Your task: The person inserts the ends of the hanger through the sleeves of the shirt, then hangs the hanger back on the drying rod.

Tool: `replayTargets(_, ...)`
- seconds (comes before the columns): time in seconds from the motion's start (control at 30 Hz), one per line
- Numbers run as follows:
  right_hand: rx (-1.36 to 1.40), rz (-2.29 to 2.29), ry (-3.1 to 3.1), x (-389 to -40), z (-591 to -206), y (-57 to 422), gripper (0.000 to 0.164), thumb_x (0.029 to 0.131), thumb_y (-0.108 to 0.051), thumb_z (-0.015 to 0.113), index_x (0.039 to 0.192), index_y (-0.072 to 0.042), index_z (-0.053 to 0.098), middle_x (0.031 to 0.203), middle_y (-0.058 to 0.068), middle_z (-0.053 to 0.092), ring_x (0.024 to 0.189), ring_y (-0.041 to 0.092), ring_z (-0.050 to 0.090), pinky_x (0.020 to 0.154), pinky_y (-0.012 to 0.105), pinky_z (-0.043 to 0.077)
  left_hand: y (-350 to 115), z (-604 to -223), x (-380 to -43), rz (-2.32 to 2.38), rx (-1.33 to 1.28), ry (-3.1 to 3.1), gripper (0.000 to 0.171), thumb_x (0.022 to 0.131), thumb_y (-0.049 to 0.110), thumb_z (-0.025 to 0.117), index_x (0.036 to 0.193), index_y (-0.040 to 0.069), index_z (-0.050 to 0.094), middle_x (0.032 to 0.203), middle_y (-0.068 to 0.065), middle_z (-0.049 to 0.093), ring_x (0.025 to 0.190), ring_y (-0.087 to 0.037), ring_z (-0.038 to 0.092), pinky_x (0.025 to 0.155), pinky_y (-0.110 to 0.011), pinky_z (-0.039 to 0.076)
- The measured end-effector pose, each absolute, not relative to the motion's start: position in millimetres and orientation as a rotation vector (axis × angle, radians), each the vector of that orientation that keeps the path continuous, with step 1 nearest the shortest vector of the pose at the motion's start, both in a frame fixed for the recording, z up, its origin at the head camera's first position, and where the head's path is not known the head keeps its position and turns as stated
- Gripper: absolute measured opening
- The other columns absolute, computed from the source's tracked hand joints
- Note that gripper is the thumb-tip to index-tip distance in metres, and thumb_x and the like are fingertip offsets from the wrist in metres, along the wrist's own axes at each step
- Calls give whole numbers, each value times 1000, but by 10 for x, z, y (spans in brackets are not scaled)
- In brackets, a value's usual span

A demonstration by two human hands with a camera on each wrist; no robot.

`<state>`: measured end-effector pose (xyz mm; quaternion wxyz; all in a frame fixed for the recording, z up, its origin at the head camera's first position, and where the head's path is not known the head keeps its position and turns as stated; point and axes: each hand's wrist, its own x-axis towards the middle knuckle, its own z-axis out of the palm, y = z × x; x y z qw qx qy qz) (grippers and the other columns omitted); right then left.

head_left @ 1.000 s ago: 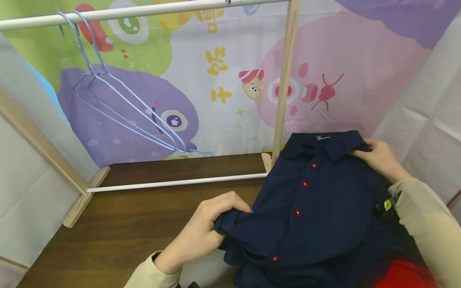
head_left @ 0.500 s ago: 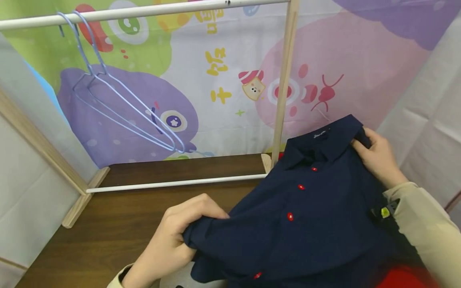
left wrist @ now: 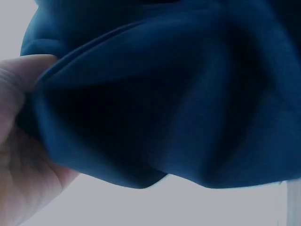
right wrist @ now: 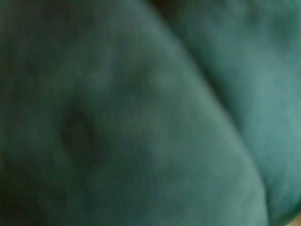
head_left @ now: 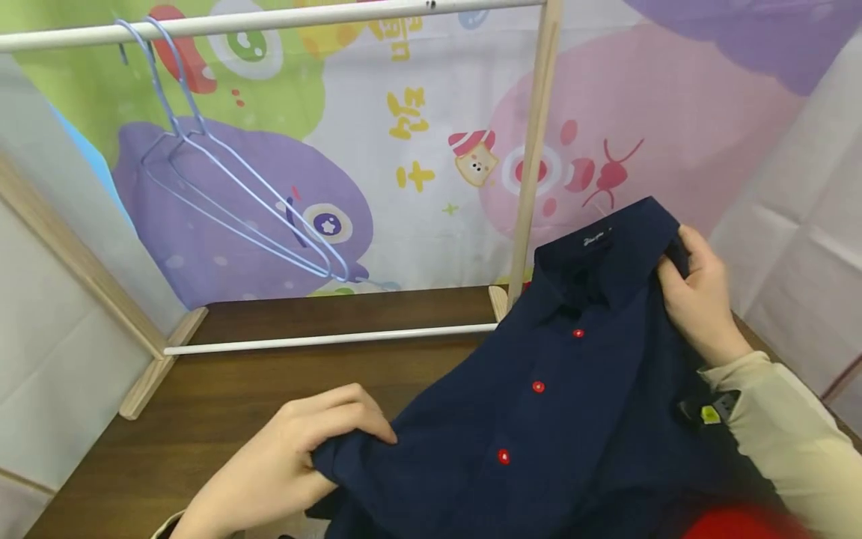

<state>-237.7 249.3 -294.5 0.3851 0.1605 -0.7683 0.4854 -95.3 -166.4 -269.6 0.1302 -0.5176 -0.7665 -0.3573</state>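
A navy blue shirt (head_left: pixel 572 419) with red buttons fills the lower right of the head view, its collar (head_left: pixel 633 232) raised at the top. My right hand (head_left: pixel 703 299) grips it beside the collar. Lower down on the left, my left hand (head_left: pixel 283 449) pinches a fold that looks like a sleeve end, and the cloth is drawn out between the hands. In the left wrist view the thumb (left wrist: pixel 35 68) presses on the hem of the navy cloth (left wrist: pixel 155 108). Only blurred shirt fabric (right wrist: pixel 141 117) shows in the right wrist view; that hand is hidden there.
Two light blue hangers (head_left: pixel 236 202) hang from the white rail (head_left: pixel 283 21) of a wooden rack (head_left: pixel 535 150) at the left. A lower white bar (head_left: pixel 337 340) crosses above the brown table (head_left: pixel 222 419). Something red (head_left: pixel 741 524) lies at the bottom right. A printed cartoon cloth (head_left: pixel 431 247) hangs behind.
My left hand has moved left and slightly down, pulling the shirt fold with it. The right hand has lifted the collar higher, and the shirt is stretched wider and more tilted.
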Motion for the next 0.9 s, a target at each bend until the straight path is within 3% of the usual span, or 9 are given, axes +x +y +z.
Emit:
replayTargets(0.13, 454, 1239, -1931, -2322, -2952, 2405, 32, 87, 5, 48, 118, 1, 55, 108, -11, 56, 100, 1, 51, 86, 14, 36, -1647, -2819, -989, -983, -1491, -2451, 48, 72, -10, 60, 103, 27, 57, 99, 14, 53, 87, 0, 53, 75, -17, 44)
replayTargets(0.2, 476, 1241, -1916, -2285, -2947, 2361, 32, 86, 8, 48, 116, 3, 55, 108, -12, 56, 101, 1, 51, 87, 14, 37, -1620, -2872, -1009, -952, -1483, -2535, 43, 76, -6, 60, 102, 29, 57, 98, 16, 53, 85, 1, 53, 73, -18, 44)
replayTargets(0.4, 572, 1236, -1848, -2125, -2853, 2175, 30, 80, 16, 48, 110, 14, 53, 108, -15, 51, 104, 3, 46, 90, 17, 33, -1519, -2960, -1023, -770, -1366, -2644, 39, 78, 1, 63, 108, 26, 56, 101, 18, 53, 86, 1, 52, 75, -19, 44)
replayTargets(0.5, 617, 1278, -1844, -2064, -2830, 2112, 37, 81, 17, 46, 118, 11, 50, 115, -11, 49, 108, 5, 45, 92, 17, 33, -1503, -2930, -1002, -720, -1392, -2686, 52, 74, 3, 64, 120, 25, 49, 107, 17, 52, 94, -1, 52, 81, -23, 44)
replayTargets(0.67, 640, 1397, -1874, -2063, -2909, 2122, 56, 83, 15, 45, 136, -1, 36, 130, -2, 43, 114, 9, 43, 95, 16, 32, -1512, -2833, -917, -876, -1697, -2759, 64, 84, 33, 62, 139, 28, 29, 125, 13, 46, 113, -3, 44, 94, -27, 38)
replayTargets(0.73, 659, 1430, -1865, -2064, -2929, 2125, 59, 83, 15, 45, 138, -3, 34, 133, 0, 41, 115, 11, 42, 95, 16, 32, -1497, -2805, -902, -897, -1734, -2771, 64, 85, 42, 59, 139, 30, 28, 127, 14, 44, 116, -2, 42, 96, -28, 37)
replayTargets(0.9, 735, 1495, -1823, -1992, -2929, 2073, 54, 83, 16, 45, 134, 0, 39, 129, 3, 48, 113, 11, 48, 94, 16, 36, -1423, -2824, -962, -776, -1720, -2763, 52, 87, 37, 58, 134, 26, 39, 123, 14, 49, 113, -3, 46, 93, -27, 39)
